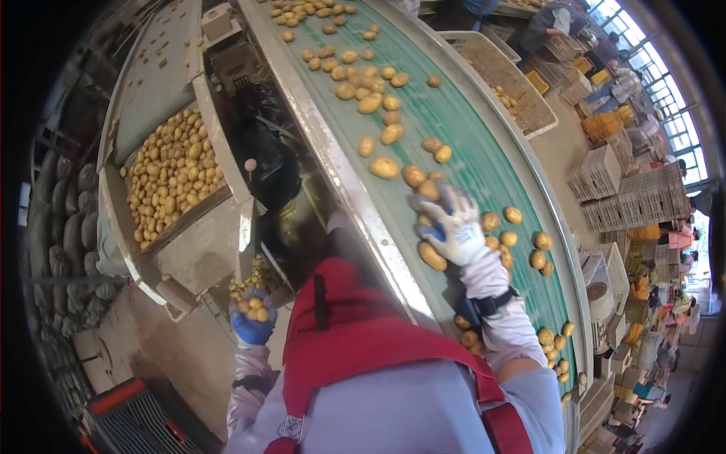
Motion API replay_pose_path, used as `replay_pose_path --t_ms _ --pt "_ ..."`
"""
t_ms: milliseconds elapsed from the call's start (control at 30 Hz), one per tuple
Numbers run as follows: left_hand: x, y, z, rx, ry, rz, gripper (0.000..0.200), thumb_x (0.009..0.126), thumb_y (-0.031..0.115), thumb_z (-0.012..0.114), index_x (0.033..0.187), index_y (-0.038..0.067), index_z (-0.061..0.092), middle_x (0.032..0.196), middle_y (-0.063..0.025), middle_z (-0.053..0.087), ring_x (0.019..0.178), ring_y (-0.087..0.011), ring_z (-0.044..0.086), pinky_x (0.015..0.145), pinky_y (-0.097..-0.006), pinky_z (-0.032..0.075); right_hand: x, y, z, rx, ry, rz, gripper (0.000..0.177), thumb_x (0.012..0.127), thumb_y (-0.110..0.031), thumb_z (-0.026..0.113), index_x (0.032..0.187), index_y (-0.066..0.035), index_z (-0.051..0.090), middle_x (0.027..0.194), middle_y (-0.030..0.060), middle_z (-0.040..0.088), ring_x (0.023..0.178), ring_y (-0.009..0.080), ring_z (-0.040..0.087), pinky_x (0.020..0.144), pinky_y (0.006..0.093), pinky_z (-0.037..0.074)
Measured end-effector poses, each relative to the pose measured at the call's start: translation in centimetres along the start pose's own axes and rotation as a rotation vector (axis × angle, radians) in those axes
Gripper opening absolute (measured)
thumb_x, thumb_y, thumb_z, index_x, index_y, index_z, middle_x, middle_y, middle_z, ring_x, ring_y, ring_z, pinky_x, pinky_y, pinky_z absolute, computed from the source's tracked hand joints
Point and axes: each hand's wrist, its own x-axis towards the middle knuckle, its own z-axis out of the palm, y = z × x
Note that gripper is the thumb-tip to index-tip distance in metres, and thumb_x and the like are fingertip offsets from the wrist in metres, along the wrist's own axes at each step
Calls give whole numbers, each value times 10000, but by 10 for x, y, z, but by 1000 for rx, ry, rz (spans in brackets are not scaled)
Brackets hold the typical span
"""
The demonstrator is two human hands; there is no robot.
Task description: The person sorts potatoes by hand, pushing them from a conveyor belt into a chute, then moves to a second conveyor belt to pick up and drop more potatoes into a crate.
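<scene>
My left hand [253, 327], in a blue glove, is cupped around several small potatoes [252, 306]. It is low at the left, beside a container of more small potatoes [261, 276]. Over the green conveyor belt [484, 170], my right hand [457, 227] wears a white and blue glove. Its fingers are spread across the belt and touch potatoes; one larger potato [432, 256] lies by the fingertips. Whether anything sits under the palm is hidden. Other loose potatoes [370, 103] lie scattered along the belt.
A metal rail [333, 151] edges the belt on my side. To the left, a chute bin [227, 163] holds a heap of potatoes. Beyond the belt stand a large crate [484, 60], stacked crates [628, 197] and several people. Filled sacks [68, 219] are piled far left.
</scene>
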Motion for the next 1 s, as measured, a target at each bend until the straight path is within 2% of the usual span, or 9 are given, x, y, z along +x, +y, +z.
replay_pose_path --t_ms 133,233,333,467,633,900,933,967,1000 --pt "64 33 -152 -261 28 197 552 876 579 570 1166 110 605 1126 -115 624 1068 -318 582 927 -524 477 -29 31 -5 -126 29 293 427 788 -330 681 1206 -251 639 1385 190 459 1279 412 418 1056 537 307" --pt "88 39 -123 -261 566 442 519 834 542 632 1019 58 601 1101 -166 606 1124 -391 546 961 -569 463 -16 31 -26 -78 136 295 367 803 -285 670 1164 -221 655 1361 169 486 1262 391 435 1039 520 329" --pt "102 30 -94 -168 530 86 493 857 526 615 993 53 590 1024 -138 626 1065 -370 588 966 -543 470 20 11 -36 91 137 167 378 798 -270 668 1169 -204 646 1277 144 534 1229 361 471 1025 510 347" --pt "71 -18 -30 127 -378 -243 468 981 406 526 1258 30 540 1097 -116 646 1013 -303 633 949 -479 505 70 -14 8 69 -74 -12 428 824 -267 603 1248 -212 589 1263 97 544 1194 315 503 950 510 400" --pt "29 -33 82 447 -204 -274 456 981 366 541 1302 44 513 1043 -100 618 949 -271 626 898 -478 512 62 -35 45 -150 -188 -64 323 863 -235 542 1171 -173 615 1137 143 554 1046 320 583 865 427 484" --pt "28 -58 350 1283 -969 334 442 940 146 563 1341 -37 520 1213 -119 644 1140 -179 595 990 -305 442 0 8 12 812 -257 -197 385 874 -265 634 1228 -117 598 1041 119 628 923 274 644 782 376 513" --pt "51 -79 368 1436 -1021 360 397 950 152 554 1330 34 557 1189 -103 656 1129 -169 590 970 -291 451 -6 6 -6 1169 -368 30 410 892 -268 629 1256 -85 585 1068 105 637 918 234 644 764 342 510" --pt "71 -99 383 1761 -1000 471 369 937 145 550 1301 96 591 1136 -94 679 1078 -222 629 944 -320 479 -11 3 -22 1516 -475 275 437 909 -272 623 1284 -53 571 1096 92 645 914 194 643 747 308 508" --pt "99 -123 384 2083 -1064 942 345 897 132 569 1237 119 624 1103 -99 679 1043 -276 634 937 -367 486 -16 0 -34 1508 -474 271 437 909 -272 623 1284 -53 571 1096 92 645 914 194 643 747 308 508"
